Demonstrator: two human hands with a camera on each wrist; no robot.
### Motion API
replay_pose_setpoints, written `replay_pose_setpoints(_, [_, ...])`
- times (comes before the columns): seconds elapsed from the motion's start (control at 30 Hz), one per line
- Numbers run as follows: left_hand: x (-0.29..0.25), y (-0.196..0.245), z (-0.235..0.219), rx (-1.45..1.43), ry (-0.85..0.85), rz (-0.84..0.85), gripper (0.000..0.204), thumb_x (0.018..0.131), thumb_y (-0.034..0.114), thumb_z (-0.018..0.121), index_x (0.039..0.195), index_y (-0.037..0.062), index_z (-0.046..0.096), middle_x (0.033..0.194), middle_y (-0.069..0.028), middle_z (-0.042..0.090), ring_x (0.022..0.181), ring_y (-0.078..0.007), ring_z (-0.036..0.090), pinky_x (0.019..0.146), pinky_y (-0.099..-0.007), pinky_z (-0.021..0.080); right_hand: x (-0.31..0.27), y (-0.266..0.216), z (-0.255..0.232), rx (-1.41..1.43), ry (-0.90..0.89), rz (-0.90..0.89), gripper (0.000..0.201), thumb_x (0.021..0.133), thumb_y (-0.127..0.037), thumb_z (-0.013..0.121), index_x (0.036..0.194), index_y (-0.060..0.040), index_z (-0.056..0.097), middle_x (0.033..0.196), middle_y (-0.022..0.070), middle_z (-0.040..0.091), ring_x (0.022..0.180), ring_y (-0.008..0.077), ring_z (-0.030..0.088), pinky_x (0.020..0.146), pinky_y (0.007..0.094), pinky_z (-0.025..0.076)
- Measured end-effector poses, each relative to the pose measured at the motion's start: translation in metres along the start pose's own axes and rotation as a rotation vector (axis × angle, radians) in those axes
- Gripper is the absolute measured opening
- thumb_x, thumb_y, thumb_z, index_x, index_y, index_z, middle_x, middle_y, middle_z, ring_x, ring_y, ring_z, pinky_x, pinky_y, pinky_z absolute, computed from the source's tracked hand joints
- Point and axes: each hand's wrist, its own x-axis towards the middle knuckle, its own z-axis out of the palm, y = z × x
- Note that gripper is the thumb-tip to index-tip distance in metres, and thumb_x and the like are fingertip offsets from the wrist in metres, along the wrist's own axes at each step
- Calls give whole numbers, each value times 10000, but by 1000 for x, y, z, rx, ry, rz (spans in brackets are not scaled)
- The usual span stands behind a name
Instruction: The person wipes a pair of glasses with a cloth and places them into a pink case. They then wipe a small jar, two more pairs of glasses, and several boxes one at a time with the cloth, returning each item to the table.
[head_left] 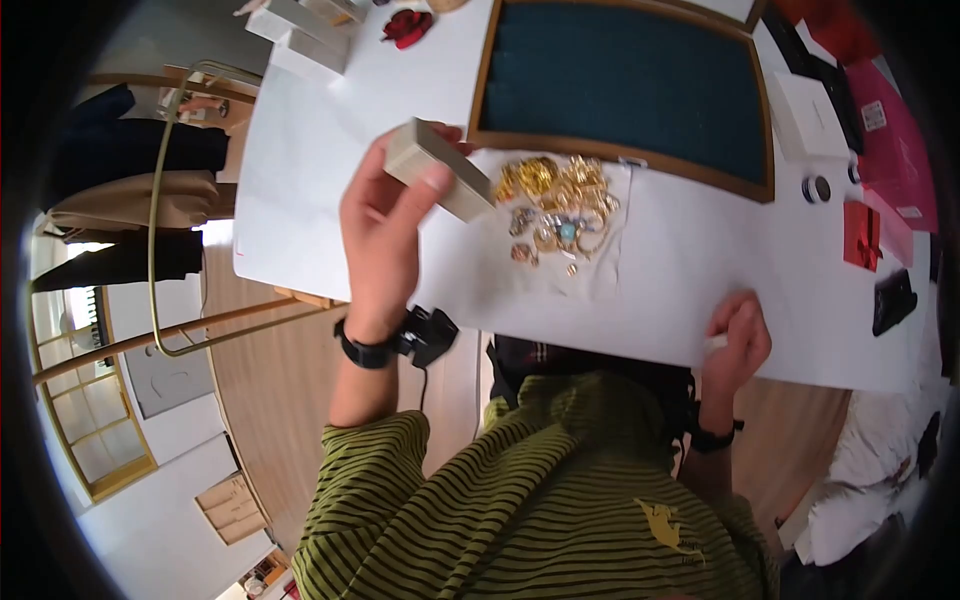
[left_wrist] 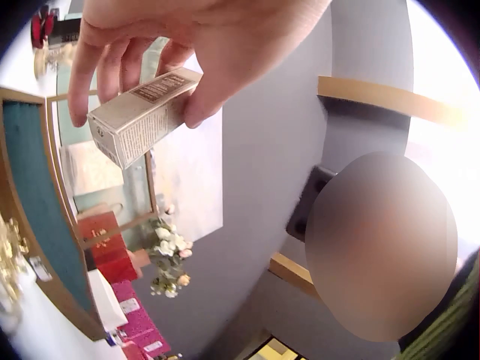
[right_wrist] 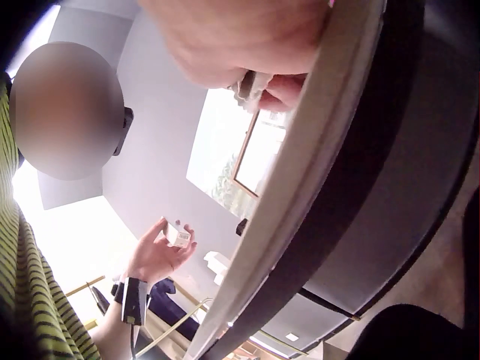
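Note:
My left hand [head_left: 385,225] grips a small beige carton [head_left: 440,172] between thumb and fingers, raised above the table's left part. In the left wrist view, printed text covers two sides of the carton [left_wrist: 142,116]. My right hand [head_left: 738,338] is curled at the table's front edge. From its fist pokes a small whitish, crumpled piece [right_wrist: 253,88]; I cannot tell whether it is tissue or cloth. Between the hands, gold jewelry [head_left: 540,178] and a turquoise-stoned piece [head_left: 567,231] lie on a white cloth [head_left: 600,280].
Behind the jewelry lies a wood-framed tray [head_left: 620,85] with a dark teal lining. White boxes [head_left: 300,45] and a red flower [head_left: 407,28] stand at the back left. On the right are a red gift box [head_left: 861,236], a pink bag [head_left: 890,140] and a black case [head_left: 894,302].

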Motion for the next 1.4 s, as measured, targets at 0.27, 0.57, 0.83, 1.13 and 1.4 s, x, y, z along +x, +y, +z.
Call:
replay_pose_setpoints(0.27, [-91, -31, 87, -13, -382, -169, 384, 834, 83, 664, 1174, 12, 501, 1019, -128, 596, 892, -201, 581, 794, -297, 467, 1, -62, 33, 297, -271, -172, 563, 964, -515, 364, 914, 33, 485, 690, 38, 492, 558, 70, 381, 488, 214, 274])
replay_pose_setpoints(0.57, [-109, -55, 96, 220, -411, -5, 411, 791, 122, 714, 1135, 21, 513, 898, -150, 631, 770, -302, 643, 672, -335, 505, 9, -88, 36, -138, -561, -355, 118, 850, -63, 507, 874, -10, 609, 814, 56, 538, 722, 105, 463, 615, 244, 365])
replay_pose_setpoints(0.83, [-117, -56, 102, 225, -417, -105, 445, 755, 88, 750, 1129, 11, 521, 933, -84, 629, 841, -146, 591, 771, -275, 471, 12, -73, 29, -36, -499, -25, 39, 777, -6, 662, 803, -32, 649, 753, 3, 578, 673, 58, 478, 605, 216, 335])
replay_pose_setpoints(1.13, [-106, -56, 104, 195, -455, -85, 633, 801, -18, 581, 1371, -2, 306, 1071, -190, 454, 930, -316, 515, 824, -349, 432, -1, -83, 36, 131, -144, 140, 176, 747, 69, 661, 902, -14, 652, 820, 44, 605, 713, 76, 520, 612, 208, 387])
replay_pose_setpoints(1.4, [-109, -51, 105, -380, -500, -542, 556, 877, 84, 458, 1403, 8, 293, 1072, -61, 507, 814, -94, 499, 659, -202, 401, 11, -67, 31, -178, -319, -395, 249, 617, 22, 779, 848, -34, 705, 789, 49, 560, 668, 124, 535, 559, 236, 413])
